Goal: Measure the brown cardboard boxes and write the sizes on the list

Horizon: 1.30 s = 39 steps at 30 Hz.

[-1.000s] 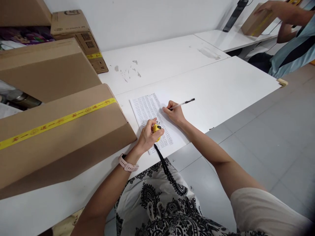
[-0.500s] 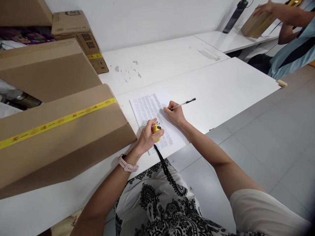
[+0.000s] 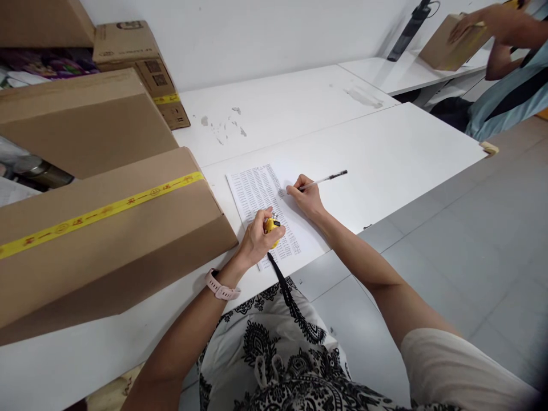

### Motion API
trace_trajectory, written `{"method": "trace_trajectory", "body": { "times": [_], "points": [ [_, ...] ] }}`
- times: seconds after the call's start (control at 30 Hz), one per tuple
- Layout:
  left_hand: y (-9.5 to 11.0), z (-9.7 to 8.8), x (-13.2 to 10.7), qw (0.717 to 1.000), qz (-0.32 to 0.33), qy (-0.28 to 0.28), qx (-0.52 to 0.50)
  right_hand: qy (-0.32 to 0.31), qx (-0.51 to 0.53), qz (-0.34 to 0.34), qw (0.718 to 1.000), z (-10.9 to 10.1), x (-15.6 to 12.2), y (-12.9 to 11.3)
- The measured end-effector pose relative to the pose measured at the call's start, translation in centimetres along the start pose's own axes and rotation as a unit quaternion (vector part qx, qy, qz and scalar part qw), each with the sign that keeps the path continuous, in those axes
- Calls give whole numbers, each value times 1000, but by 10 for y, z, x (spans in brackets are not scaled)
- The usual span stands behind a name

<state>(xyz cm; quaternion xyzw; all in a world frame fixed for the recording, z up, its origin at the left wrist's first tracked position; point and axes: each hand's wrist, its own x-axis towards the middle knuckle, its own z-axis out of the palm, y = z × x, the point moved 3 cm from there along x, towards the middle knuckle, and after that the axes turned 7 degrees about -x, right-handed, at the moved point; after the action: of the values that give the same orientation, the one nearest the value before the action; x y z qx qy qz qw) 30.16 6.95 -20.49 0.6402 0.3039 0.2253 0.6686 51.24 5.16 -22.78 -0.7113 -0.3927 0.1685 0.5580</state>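
My left hand [image 3: 258, 235] is closed around a yellow tape measure [image 3: 272, 226] with a black strap [image 3: 281, 278] that hangs past the table edge. It rests over a sheet of paper [image 3: 252, 191] printed with columns of small text. In my right hand [image 3: 307, 197] is a pen [image 3: 327, 178] with a clear barrel and dark end, its rear pointing up to the right. That hand lies on the paper's right part. The pen's tip is hidden by my fingers.
A large cardboard box [image 3: 107, 240] with yellow printed tape stands left of the paper, with more boxes [image 3: 98, 123] behind it. The white table [image 3: 377, 154] extends right. Far right, a person's hand [image 3: 468, 25] touches a small box [image 3: 449, 45] near a dark bottle [image 3: 410, 31].
My right hand and the pen have shifted slightly to the right. My left hand stays in place. The other person's hand has moved on the small box.
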Motion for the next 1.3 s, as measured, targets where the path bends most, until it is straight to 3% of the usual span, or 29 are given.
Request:
{"method": "trace_trajectory", "body": {
  "times": [0.17, 0.27, 0.5, 1.3],
  "points": [
    [-2, 0, 1, 1000, -1, 1, -3, -93, 78, 9, 993, 1, 3, -7],
    [-2, 0, 1, 1000, -1, -1, -6, -149, 74, 4, 986, 5, 4, -11],
    [-2, 0, 0, 1000, -3, 2, -5, -47, -17, -47, 998, 0, 7, -6],
    [-2, 0, 0, 1000, -10, 3, -8, -72, -116, -56, 989, 0, 3, -11]
  ]
}}
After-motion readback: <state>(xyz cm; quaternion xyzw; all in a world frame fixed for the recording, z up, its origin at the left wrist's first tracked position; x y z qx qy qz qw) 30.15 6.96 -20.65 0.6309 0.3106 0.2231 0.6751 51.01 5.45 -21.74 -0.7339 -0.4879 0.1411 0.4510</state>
